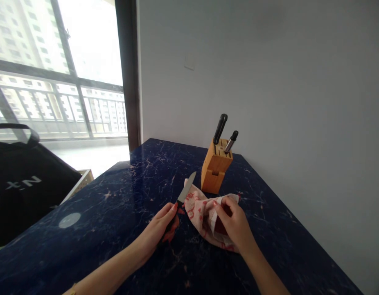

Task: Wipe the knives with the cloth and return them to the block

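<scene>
Knife [186,191]: small, with a pointed steel blade. It is held low over the counter [116,213], just in front of the knife block [215,166], blade angled up and away from the person. The left hand [160,229] is closed round the handle, which is mostly hidden, with the forefinger laid along the top near the blade. The right hand [235,225] is curled shut on a bunched white cloth [201,209] with red print. The cloth lies on the counter, and its far edge sits under or against the blade.

Assessment: the knife is probably light, stiff and sharp-edged. Grip it by the handle only, fingers clear of the edge. The cloth is soft and limp and can be gathered anywhere.

The block holds 2 black handles [220,128]. A black bag [23,192] stands well apart, at the left.
</scene>
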{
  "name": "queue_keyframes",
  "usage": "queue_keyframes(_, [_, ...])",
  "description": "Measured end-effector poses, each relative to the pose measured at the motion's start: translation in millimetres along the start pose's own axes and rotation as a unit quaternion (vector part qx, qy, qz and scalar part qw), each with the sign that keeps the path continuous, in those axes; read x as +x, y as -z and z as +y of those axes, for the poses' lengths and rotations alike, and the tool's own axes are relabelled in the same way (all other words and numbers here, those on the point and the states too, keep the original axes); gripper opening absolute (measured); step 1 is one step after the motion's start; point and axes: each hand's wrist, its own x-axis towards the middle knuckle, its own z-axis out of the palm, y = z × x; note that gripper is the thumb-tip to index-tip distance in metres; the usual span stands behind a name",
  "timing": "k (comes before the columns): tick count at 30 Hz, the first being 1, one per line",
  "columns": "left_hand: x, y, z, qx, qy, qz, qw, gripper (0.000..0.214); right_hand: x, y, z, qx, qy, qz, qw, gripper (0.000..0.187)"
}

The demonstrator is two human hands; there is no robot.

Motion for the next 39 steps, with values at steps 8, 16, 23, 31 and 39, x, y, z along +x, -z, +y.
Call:
queue_keyframes(8, [-7.6, -9.0, 2.1, -0.006, 0.034, -0.050, 0.998, 0.031, -11.8, -20.4, -23.8, 0.265, -0.067, -0.069, 0.959, 0.017])
queue_keyframes(16, [-7.2, -12.3, -2.8, 0.082, 0.017, -0.080, 0.993, 0.044, -16.3, -29.9, -19.1, 0.257, -0.012, -0.049, 0.965, 0.014])
queue_keyframes(23, [-9.0, -12.3, -5.4, 0.102, 0.019, -0.099, 0.990, 0.035, -22.7, -35.1, -23.0, 0.351, -0.117, -0.096, 0.924, 0.022])
queue_keyframes(31, [-8.7, -11.8, -0.4, 0.106, 0.061, -0.093, 0.988, 0.033, -21.1, -38.5, -12.0, 0.485, -0.189, 0.010, 0.854, 0.031])
queue_keyframes(39, [-1.1, -10.2, -11.5, 0.105, 0.033, -0.051, 0.993, 0.038, -22.2, -41.9, -24.5, 0.522, -0.220, -0.066, 0.822, 0.036])
